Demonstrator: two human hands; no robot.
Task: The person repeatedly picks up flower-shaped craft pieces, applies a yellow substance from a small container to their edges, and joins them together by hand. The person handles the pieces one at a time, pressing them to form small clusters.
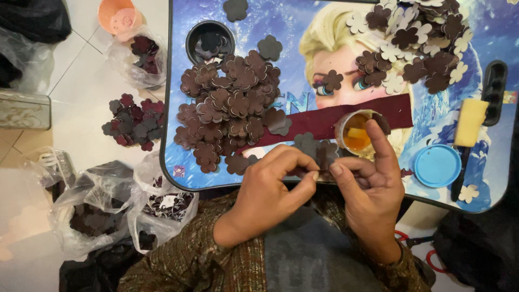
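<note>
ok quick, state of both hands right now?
Left hand: closed, thumb and forefinger pinching a dark flower-shaped cutout.
Right hand: partly curled, thumb on the same cutout, forefinger raised by the small glue cup.

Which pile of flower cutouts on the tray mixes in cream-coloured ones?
The far-right pile: cream flowers among brown. The big pile left of centre is all dark brown.
</note>
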